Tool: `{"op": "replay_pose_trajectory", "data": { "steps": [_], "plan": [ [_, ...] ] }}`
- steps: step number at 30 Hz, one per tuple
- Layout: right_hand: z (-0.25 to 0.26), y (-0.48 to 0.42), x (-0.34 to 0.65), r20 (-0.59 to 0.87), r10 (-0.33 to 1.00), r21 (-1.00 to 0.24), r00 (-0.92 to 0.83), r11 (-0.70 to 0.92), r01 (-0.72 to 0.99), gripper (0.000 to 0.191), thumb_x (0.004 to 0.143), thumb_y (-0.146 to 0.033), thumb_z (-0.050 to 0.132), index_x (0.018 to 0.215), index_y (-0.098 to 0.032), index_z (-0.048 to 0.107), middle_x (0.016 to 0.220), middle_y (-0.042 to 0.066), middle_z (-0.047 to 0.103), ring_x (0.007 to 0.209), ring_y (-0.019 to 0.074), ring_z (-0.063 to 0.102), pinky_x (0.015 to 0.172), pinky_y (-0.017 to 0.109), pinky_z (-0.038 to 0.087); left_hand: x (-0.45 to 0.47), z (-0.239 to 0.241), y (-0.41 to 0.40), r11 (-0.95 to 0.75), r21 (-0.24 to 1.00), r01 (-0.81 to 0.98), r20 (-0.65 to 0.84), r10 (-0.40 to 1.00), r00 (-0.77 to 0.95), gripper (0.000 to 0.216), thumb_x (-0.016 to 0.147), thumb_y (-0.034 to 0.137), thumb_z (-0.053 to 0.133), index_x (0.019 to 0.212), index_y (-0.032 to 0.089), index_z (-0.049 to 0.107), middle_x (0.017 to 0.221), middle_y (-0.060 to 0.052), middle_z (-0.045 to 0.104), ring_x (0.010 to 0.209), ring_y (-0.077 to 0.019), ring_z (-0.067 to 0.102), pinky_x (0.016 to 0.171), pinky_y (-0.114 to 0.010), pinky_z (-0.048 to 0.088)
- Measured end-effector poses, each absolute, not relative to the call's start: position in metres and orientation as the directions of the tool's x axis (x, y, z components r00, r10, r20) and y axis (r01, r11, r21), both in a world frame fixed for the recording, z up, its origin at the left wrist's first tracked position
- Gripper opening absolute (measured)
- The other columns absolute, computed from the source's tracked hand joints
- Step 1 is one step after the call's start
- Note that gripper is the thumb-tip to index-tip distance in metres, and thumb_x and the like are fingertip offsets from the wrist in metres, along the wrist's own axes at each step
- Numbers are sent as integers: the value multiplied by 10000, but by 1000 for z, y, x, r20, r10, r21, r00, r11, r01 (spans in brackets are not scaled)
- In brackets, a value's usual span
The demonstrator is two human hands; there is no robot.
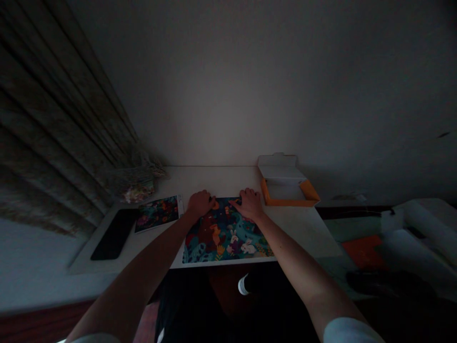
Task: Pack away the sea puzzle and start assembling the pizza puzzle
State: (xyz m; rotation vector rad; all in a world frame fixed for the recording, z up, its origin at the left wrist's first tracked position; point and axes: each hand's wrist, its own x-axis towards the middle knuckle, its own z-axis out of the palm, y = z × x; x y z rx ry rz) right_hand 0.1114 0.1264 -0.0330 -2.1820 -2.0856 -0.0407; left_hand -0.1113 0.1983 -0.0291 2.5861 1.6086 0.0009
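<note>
A rectangular, multicoloured illustrated sheet (223, 243), printed with white rabbits and foliage, is found flat on the white counter (300, 233), its near side close to the counter's front edge. Its far left corner is covered by the left grip (202, 204) and its far right corner by the right grip (251, 205); the thumbs are turned inward, and most of the sheet is left exposed between the forearms. Whether the edge is pinched or merely pressed cannot be told. A smaller dark floral card (159, 213) and a flat black oblong object (114, 234) are noted to the left; an open orange cardboard box (289, 203), white inside, is positioned just beside the right grip.
</note>
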Motion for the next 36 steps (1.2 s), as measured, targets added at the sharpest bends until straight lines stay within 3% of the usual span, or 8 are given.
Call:
{"op": "replay_pose_trajectory", "data": {
  "steps": [6, 10, 15, 18, 22, 27, 30, 36],
  "plan": [
    [-27, 143, 112, -53, 999, -77, 14, -18, 997, 683, 1042, -671, 343, 1044, -152, 786, 1075, 200, 768, 1020, 299, 714, 881, 366, 481, -108, -17, 213, -355, 170, 919, -178, 907, 383, 550, 1020, 536, 414, 985, 165, 819, 1036, -201, 776, 1045, -345, 730, 897, -407, 520],
    [-16, 150, 113, -90, 992, -210, 85, -102, 972, 685, 1030, -704, 358, 857, -193, 780, 941, 154, 789, 899, 265, 728, 761, 320, 460, -110, -4, 227, -327, 255, 910, -160, 914, 374, 541, 1029, 521, 420, 862, 187, 812, 959, -154, 791, 980, -286, 746, 842, -327, 513],
    [17, 154, 141, 94, 989, -498, 113, -52, 866, 766, 1007, -786, 254, 647, -213, 614, 674, 56, 667, 684, 199, 636, 634, 297, 370, -66, 17, 229, -345, 417, 841, -44, 917, 397, 670, 1093, 514, 264, 846, 160, 777, 833, -121, 772, 823, -236, 733, 761, -300, 486],
    [43, 157, 186, 240, 950, -579, 198, -24, 815, 821, 969, -845, 153, 629, -220, 563, 608, 37, 589, 639, 195, 593, 609, 299, 354, -3, 30, 219, -422, 549, 722, 61, 881, 469, 640, 1102, 516, 293, 869, 149, 763, 845, -130, 766, 823, -241, 723, 745, -312, 472],
    [55, 156, 258, 321, 903, -470, 286, -110, 876, 791, 1015, -773, 172, 705, -220, 645, 637, 73, 629, 684, 238, 622, 628, 318, 392, 89, 39, 204, -569, 554, 608, 191, 797, 573, 594, 1128, 426, 262, 1002, 123, 758, 951, -184, 766, 841, -242, 712, 744, -343, 475],
    [27, 139, 309, 149, 966, -210, 213, -179, 961, 612, 1094, -474, 228, 1016, -183, 760, 939, 155, 756, 931, 269, 685, 812, 351, 469, 147, 32, 194, -675, 539, 503, 259, 701, 664, 348, 1105, 268, 418, 1094, 116, 730, 1074, -175, 739, 999, -220, 682, 874, -325, 495],
    [9, 126, 311, 150, 974, -66, 170, -161, 985, 521, 1085, -372, 269, 1142, -147, 736, 1078, 179, 742, 1080, 287, 645, 921, 387, 454, 134, 23, 198, -699, 532, 478, 310, 686, 658, 302, 1090, 242, 448, 1249, 115, 671, 1257, -184, 677, 1188, -235, 621, 1025, -348, 467],
    [-3, 93, 265, 394, 896, -220, 207, -127, 967, 469, 1073, -453, 352, 1189, -136, 677, 1183, 193, 671, 1118, 310, 613, 972, 419, 460, 8, -2, 200, -646, 397, 652, 308, 763, 568, 338, 1066, 318, 473, 1318, 158, 631, 1363, -149, 625, 1288, -271, 568, 1116, -422, 430]
  ]
}}
